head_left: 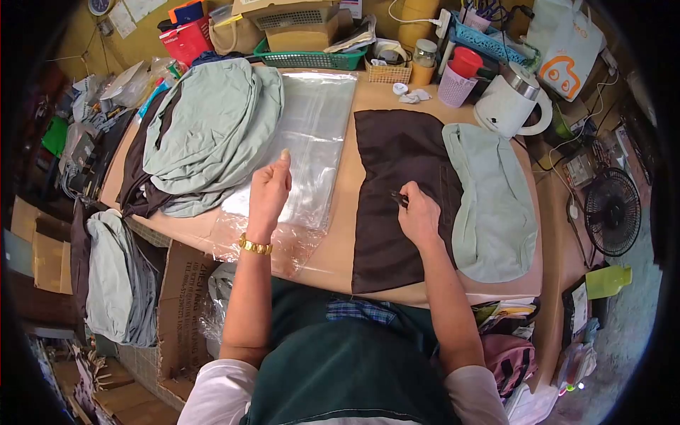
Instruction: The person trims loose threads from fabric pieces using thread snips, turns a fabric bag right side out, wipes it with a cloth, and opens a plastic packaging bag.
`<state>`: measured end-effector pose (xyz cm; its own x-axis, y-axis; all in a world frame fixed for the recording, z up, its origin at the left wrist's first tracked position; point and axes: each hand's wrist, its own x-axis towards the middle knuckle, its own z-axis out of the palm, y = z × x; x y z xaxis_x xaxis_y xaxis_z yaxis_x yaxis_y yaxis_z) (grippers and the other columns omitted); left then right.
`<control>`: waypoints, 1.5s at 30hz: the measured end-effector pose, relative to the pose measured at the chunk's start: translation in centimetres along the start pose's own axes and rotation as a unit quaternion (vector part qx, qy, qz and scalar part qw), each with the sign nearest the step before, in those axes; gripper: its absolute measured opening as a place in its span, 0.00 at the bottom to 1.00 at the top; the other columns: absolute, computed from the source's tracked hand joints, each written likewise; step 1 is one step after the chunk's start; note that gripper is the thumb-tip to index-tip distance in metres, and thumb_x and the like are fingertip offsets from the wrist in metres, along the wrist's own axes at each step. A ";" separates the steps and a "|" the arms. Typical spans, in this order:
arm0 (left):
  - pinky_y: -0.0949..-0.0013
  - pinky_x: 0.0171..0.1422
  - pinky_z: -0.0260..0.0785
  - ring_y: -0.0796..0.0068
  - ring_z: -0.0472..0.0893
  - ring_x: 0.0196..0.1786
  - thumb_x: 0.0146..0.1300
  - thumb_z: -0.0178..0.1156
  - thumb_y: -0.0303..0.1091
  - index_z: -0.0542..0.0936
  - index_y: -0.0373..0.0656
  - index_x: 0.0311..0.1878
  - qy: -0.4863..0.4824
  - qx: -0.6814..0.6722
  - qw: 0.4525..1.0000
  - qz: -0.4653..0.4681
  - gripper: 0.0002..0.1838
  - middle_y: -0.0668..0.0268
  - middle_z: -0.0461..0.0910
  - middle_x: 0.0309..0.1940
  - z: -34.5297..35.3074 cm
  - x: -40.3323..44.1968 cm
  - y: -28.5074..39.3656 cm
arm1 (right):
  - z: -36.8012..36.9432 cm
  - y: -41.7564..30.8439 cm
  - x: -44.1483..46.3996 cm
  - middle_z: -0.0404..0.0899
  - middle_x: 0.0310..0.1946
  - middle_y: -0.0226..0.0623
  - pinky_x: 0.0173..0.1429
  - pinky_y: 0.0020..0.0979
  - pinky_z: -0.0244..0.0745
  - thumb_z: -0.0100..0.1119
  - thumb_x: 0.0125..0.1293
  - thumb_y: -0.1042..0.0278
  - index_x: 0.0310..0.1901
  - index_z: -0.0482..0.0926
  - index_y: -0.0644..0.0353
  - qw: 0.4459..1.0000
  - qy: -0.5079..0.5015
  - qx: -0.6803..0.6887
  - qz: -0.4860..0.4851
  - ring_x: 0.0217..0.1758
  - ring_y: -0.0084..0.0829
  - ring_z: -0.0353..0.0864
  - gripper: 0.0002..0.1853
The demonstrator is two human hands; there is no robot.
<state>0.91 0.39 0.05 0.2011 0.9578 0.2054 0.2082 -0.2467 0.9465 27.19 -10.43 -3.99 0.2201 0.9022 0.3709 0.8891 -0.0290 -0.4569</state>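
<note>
My right hand (pixel 419 216) is closed on a small black tool (pixel 399 199), whose kind I cannot make out, just above the dark brown cloth piece (pixel 397 152). That cloth lies flat on the table, and a pale green cloth piece (pixel 492 205) adjoins its right side. My left hand (pixel 270 191) is held over the clear plastic sheets (pixel 308 134), fingers curled in and thumb pointing up. Whether anything sits inside those curled fingers is hidden. To its left is a heap of pale green and dark brown cloth pieces (pixel 209 127).
Along the back stand a green basket (pixel 312 61), a jar (pixel 423 60), a lilac cup (pixel 455 86) and a white kettle (pixel 511 103). A black fan (pixel 613 211) is at the right. More cloth (pixel 113 276) hangs at the left, beside a cardboard box (pixel 185 312).
</note>
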 end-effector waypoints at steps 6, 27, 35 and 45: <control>0.71 0.34 0.73 0.76 0.82 0.29 0.67 0.62 0.38 0.75 0.34 0.60 -0.163 0.013 0.983 -0.088 0.23 0.62 0.84 0.34 5.2 -2.6 0.9 | -1.0 -1.7 0.0 0.81 0.30 0.41 0.41 0.44 0.73 0.65 0.57 0.74 0.38 0.73 0.59 0.998 -0.049 0.038 0.018 0.36 0.46 0.82 0.10; 0.81 0.30 0.64 0.87 0.73 0.26 0.68 0.65 0.38 0.81 0.39 0.35 -0.204 -0.240 0.924 -0.218 0.12 0.74 0.79 0.24 8.2 -2.6 -0.3 | 0.1 -0.2 -0.7 0.78 0.28 0.47 0.36 0.43 0.71 0.63 0.62 0.76 0.39 0.70 0.61 0.984 0.015 0.178 -0.022 0.32 0.51 0.79 0.10; 0.81 0.26 0.59 0.87 0.68 0.22 0.70 0.61 0.34 0.80 0.41 0.31 -0.069 -0.234 0.957 -0.159 0.11 0.75 0.74 0.21 6.1 -2.2 -0.5 | 0.0 -0.2 -0.6 0.79 0.30 0.48 0.38 0.45 0.72 0.62 0.61 0.78 0.39 0.69 0.61 0.985 0.026 0.169 0.001 0.36 0.53 0.80 0.10; 0.81 0.29 0.60 0.88 0.71 0.26 0.67 0.66 0.39 0.83 0.41 0.35 -0.151 -0.234 0.935 -0.222 0.11 0.74 0.78 0.24 7.8 -3.2 0.7 | -0.1 -0.4 -0.6 0.78 0.28 0.48 0.37 0.45 0.72 0.62 0.63 0.75 0.38 0.69 0.61 0.983 0.033 0.180 0.000 0.33 0.52 0.80 0.09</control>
<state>7.89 -4.00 -1.85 0.4704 0.8476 -0.2456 -0.0911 0.3235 0.9418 26.76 -10.96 -3.99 0.2563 0.8721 0.4169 0.6914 0.1359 -0.7095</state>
